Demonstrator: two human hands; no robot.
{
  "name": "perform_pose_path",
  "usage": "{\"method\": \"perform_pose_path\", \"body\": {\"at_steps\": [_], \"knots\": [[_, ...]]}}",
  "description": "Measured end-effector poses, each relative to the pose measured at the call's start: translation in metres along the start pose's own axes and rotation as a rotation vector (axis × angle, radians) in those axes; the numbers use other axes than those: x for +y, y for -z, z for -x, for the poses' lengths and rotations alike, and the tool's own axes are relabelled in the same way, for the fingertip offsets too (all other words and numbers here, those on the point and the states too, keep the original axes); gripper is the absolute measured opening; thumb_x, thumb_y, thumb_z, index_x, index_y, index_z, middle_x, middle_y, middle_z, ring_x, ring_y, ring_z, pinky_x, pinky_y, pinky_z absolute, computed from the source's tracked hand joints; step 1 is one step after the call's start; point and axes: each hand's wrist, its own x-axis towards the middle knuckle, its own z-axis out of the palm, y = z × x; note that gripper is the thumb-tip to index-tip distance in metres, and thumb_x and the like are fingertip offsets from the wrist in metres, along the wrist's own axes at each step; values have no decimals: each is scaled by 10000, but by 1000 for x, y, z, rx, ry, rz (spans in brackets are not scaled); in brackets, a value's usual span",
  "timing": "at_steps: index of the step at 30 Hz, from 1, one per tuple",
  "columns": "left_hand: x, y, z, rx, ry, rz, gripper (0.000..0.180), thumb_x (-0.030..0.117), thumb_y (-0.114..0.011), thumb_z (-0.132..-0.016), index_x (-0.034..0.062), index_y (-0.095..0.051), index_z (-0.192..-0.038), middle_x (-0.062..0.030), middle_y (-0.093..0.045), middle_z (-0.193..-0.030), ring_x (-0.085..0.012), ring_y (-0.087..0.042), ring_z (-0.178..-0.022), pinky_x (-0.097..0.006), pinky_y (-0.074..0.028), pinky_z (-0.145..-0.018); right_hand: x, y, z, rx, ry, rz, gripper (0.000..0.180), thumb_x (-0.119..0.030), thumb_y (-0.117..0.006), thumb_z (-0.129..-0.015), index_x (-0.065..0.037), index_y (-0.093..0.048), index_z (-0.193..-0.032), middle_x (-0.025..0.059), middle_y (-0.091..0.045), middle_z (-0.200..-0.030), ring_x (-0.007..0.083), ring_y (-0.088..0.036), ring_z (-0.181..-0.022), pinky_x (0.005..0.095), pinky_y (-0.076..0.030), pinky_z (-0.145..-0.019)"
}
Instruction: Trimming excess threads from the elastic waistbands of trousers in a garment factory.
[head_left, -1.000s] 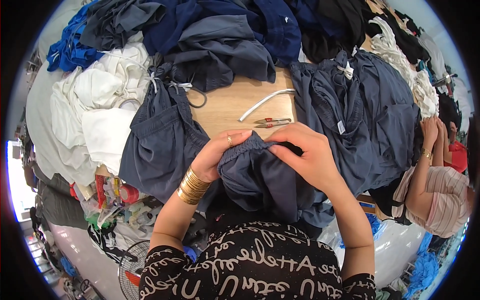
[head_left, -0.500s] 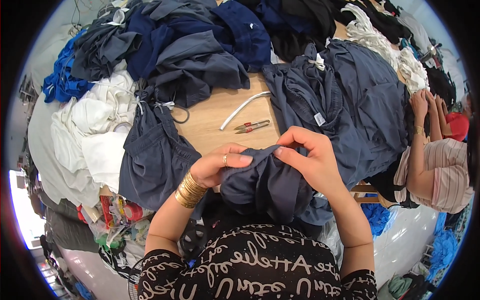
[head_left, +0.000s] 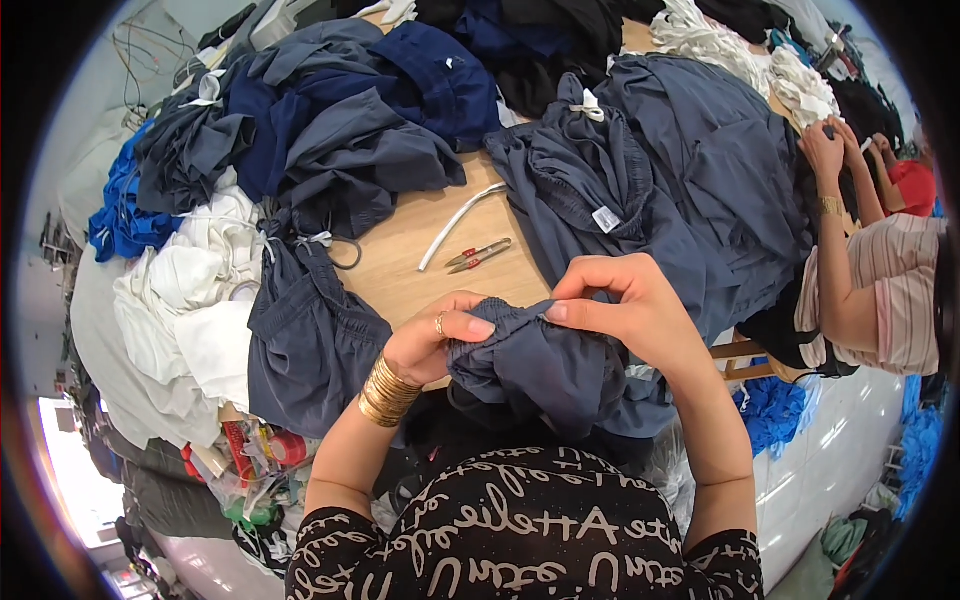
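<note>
A grey-blue garment with a gathered elastic waistband hangs between my two hands at the table's near edge. My left hand is closed on the left part of the waistband, thumb on top. My right hand pinches the band's edge between thumb and fingers, a little to the right. Beyond my hands, a pair of thread snips with red on the handles lies on the wooden table. A white cord or strip curves just past the snips.
Grey-blue trousers with a white label are heaped at the right. Grey-blue shorts and white cloth lie at the left. Navy and grey garments pile up at the back. A person in a striped shirt works at the right.
The view has shifted slightly, so the table items appear further left. The waistband's gathers now show more openly between my hands; both keep hold of the garment.
</note>
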Motion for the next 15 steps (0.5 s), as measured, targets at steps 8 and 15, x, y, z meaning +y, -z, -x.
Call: {"method": "perform_pose_path", "body": {"at_steps": [8,15], "knots": [[-20,1,-8,130,-110,242,294,216,-461,-911,-20,-581,-1040,-111,-639,-1030,-194,-620,-921,-326,-467,-873,25,-35,34,578,718,552,189,-119,-752,-672,-63,-583,-735,40,-545,-690,210,-505,-586,305,-392,-543],[-23,-18,-22,238,-114,224,287,236,-480,-916,2,-585,-1046,-98,-644,-1023,-194,-620,-910,-331,-473,-859,55,-53,31,442,467,557,241,-158,-725,-698,-38,-570,-838,84,-551,-772,258,-544,-657,339,-433,-599]]}}
